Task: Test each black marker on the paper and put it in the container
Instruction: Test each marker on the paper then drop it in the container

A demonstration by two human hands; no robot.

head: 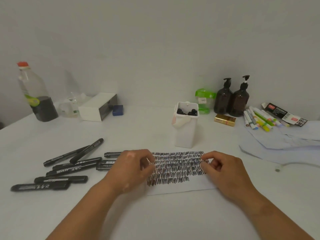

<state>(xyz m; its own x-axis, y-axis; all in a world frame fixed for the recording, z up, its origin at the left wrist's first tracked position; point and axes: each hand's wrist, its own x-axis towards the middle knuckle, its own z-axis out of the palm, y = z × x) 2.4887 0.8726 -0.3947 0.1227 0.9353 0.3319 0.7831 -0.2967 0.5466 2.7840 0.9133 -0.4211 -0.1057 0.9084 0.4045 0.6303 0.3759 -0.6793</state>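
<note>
Several black markers (74,166) lie scattered on the white table at the left. A sheet of paper (176,187) covered with rows of black scribbles lies in front of me. Behind it stands a white container (186,134) with several black marker ends showing at its top. My left hand (131,168) rests on the paper's left edge, fingers curled, nothing visibly held. My right hand (223,168) rests on the paper's right edge, fingers likewise curled and empty.
A plastic bottle (34,92) with dark liquid, a white box (97,106) and a blue item (117,110) stand at the back left. Two brown pump bottles (232,99), a gold box (224,120), coloured pens (259,119) and light cloth (284,141) sit at the right.
</note>
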